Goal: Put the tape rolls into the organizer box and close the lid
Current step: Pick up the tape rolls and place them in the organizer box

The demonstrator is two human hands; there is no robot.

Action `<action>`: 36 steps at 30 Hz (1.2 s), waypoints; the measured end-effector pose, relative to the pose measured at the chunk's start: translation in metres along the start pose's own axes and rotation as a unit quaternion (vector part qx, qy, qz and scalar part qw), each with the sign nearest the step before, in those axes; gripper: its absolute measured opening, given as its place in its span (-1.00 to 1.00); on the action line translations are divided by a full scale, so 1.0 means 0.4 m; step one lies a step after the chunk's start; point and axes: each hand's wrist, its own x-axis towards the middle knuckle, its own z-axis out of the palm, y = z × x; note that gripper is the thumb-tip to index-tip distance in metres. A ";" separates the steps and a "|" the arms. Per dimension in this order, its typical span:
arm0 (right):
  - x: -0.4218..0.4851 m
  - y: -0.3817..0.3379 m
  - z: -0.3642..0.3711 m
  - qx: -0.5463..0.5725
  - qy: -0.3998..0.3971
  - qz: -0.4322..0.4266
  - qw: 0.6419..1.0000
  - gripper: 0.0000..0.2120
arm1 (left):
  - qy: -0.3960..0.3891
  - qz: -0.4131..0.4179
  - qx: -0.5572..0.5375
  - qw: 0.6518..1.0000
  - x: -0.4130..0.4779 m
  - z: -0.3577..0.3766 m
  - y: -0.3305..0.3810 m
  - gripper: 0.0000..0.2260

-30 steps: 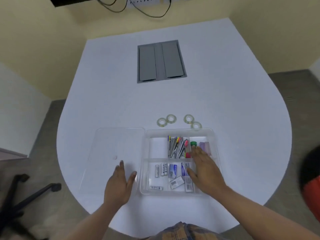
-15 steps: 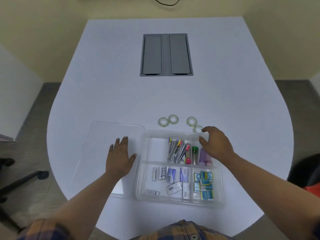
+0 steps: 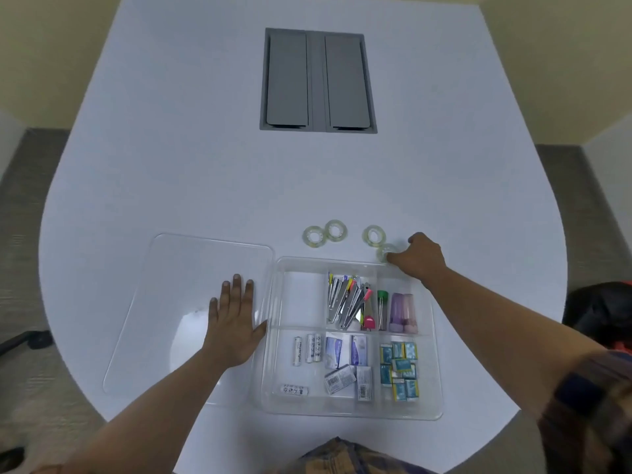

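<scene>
A clear organizer box (image 3: pixel 270 336) sits on the white table (image 3: pixel 205 165), its compartments holding staplers, batteries and small packets. Its clear lid (image 3: pixel 164 285) lies flat to the left, under my left hand (image 3: pixel 234 323), which rests palm-down with fingers apart. Three clear tape rolls lie just beyond the box: one (image 3: pixel 314 237), another (image 3: pixel 336 230) and a third (image 3: pixel 373 234). My right hand (image 3: pixel 419 256) reaches over the box's far right corner and its fingers close around a further tape roll (image 3: pixel 384 251), partly hidden.
A grey recessed cable hatch (image 3: pixel 318 80) sits in the table's middle. The rounded table edge curves close on both sides. A dark chair base (image 3: pixel 30 338) stands on the floor at the left, a dark object (image 3: pixel 602 309) at the right.
My right hand has moved from inside the box up past its far right corner onto the nearest tape roll. The left hand stayed on the lid. The camera tilted downward.
</scene>
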 end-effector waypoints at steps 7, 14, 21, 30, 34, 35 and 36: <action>0.036 -0.043 0.016 -0.073 -0.008 -0.002 0.997 -0.47 | -0.036 -0.004 0.009 0.999 0.012 0.005 -0.009 -0.18; 0.032 -0.053 0.016 -0.062 0.026 0.007 0.998 -0.70 | -0.039 -0.003 0.003 0.999 0.017 0.009 -0.012 -0.19; -0.037 -0.108 -0.048 -0.037 0.030 -0.108 0.993 -0.50 | -0.019 0.004 -0.001 1.000 0.010 0.008 -0.006 -0.18; -0.269 -0.196 0.072 -0.118 -0.115 -0.330 0.930 -0.46 | -0.017 0.008 -0.007 1.000 0.009 0.011 -0.009 -0.19; -0.291 -0.205 0.127 -0.188 -0.144 -0.402 0.884 -0.48 | -0.008 0.014 -0.013 1.000 0.010 0.016 -0.012 -0.19; -0.290 -0.211 0.138 -0.217 -0.138 -0.415 0.873 -0.49 | -0.007 0.015 -0.013 1.000 0.010 0.018 -0.012 -0.19; -0.289 -0.217 0.149 -0.245 -0.130 -0.425 0.862 -0.50 | -0.005 0.015 -0.011 1.000 0.011 0.018 -0.013 -0.19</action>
